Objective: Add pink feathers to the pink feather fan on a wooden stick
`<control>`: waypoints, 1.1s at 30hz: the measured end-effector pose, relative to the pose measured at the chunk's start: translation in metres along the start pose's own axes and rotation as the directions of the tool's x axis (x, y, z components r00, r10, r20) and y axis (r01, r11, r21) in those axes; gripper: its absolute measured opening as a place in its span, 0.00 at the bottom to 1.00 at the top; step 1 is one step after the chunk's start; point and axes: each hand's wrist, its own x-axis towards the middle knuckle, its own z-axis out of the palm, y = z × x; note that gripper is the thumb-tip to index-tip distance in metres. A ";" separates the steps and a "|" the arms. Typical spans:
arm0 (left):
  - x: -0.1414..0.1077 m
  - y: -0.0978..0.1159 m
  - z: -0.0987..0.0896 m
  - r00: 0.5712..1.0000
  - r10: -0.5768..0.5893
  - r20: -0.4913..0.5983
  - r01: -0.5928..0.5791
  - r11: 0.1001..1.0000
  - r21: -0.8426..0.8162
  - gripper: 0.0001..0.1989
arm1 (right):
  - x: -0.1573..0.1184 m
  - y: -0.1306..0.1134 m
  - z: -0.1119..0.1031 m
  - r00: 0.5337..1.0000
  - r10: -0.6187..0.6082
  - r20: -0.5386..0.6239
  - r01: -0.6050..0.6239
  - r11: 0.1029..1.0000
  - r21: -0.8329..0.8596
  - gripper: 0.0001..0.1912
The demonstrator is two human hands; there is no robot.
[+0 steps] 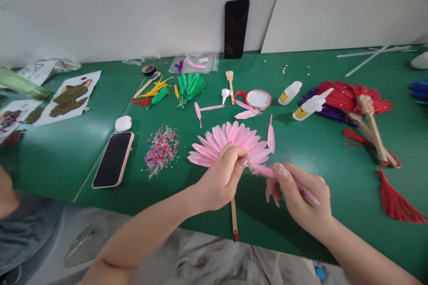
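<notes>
A pink feather (264,170) stretches between my two hands above the green table. My left hand (224,173) is closed in a pinch on its fluffy end. Thumb and fingers of my right hand (302,189) close on the feather farther along, its tip showing past them. Below and behind my left hand lies a fan of pink feathers (230,136), its wooden handle (233,218) pointing toward me with a red cord at the end. Loose pink feathers (271,136) lie just beyond the fan. My left hand hides the fan's centre.
Two glue bottles (290,93) and a red feather fan (354,98) are on the right. Crushed colourful bits (162,150) and a phone (113,159) lie left. Green feathers (190,89) and a round lid (258,98) are behind. Another person's arm (6,191) shows far left.
</notes>
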 end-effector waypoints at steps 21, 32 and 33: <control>0.018 -0.004 -0.054 0.877 -0.068 -0.476 0.273 0.885 0.378 0.11 | 0.000 0.004 0.001 0.990 0.095 -0.104 -0.080 0.987 0.140 0.23; -0.049 -0.005 -0.112 0.836 -0.327 -0.440 0.547 0.545 0.635 0.11 | -0.003 0.000 -0.001 0.987 -0.122 -0.107 0.125 0.992 0.028 0.19; -0.048 0.000 -0.106 0.850 -0.340 -0.402 0.525 0.613 0.591 0.11 | -0.003 0.000 -0.001 0.982 -0.146 -0.118 0.149 0.989 0.015 0.19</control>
